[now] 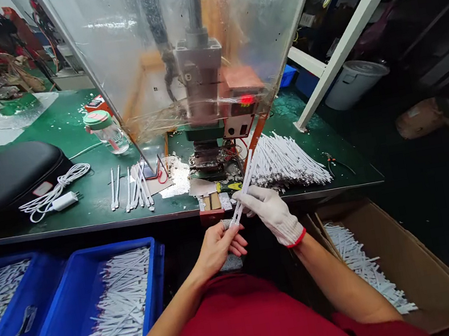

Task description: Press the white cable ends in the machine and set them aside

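In front of the machine, both my hands are on a few slim white strips (246,183) that slant up to the right; I cannot tell their exact kind. My left hand (216,246), bare with a wrapped finger, pinches their lower ends. My right hand (270,212), in a white glove with a red cuff, is closed around them higher up. Just beyond my right hand lies a large pile of similar white strips (286,160). A dark press head (207,156) stands over the bench edge, with a yellow-and-black tool (229,187) lying below it.
A clear plastic shield (119,41) hangs before the machine. Loose strips (137,189), a lidded jar (108,133), a white charger cable (62,199) and a black padded seat (8,174) lie leftward. Strip-filled blue bins (158,272) stand lower left, a cardboard box (425,271) lower right. Pliers (330,161) lie rightward.
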Available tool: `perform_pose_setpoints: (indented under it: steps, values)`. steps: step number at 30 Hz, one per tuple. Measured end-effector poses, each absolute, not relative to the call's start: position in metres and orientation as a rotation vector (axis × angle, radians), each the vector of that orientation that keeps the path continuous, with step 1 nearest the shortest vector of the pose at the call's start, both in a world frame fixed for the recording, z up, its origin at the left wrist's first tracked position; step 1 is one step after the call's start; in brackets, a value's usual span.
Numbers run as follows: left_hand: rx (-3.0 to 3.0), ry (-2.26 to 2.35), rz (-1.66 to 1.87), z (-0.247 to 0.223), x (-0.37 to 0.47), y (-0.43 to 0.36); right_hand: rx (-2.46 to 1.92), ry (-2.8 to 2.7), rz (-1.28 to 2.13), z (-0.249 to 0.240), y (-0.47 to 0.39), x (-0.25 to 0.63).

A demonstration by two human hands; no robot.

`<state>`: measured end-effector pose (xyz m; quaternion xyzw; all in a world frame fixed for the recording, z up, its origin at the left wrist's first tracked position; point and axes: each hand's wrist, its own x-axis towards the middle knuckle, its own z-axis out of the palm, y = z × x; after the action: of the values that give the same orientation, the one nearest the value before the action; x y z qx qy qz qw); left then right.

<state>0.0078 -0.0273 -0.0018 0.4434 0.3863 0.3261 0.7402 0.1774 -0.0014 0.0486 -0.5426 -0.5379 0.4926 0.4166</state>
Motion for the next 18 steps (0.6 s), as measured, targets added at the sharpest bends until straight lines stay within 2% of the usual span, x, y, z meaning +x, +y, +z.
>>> perform_pose_setpoints:
  steps: [5, 13, 18]
  values:
    - [0.735, 0.593, 0.635, 0.004, -0.003, -0.025, -1.239, -1.906, 1.147, 0.054, -0.006, 0.186]
    - [0.592, 0.408, 0.508, 0.001, -0.013, -0.028, -1.288, -2.053, 1.103, 0.060, -0.005, 0.190]
    - [0.671, 0.473, 0.542, 0.005, -0.016, -0.032, -1.500, -2.118, 0.793, 0.056, -0.004, 0.197]
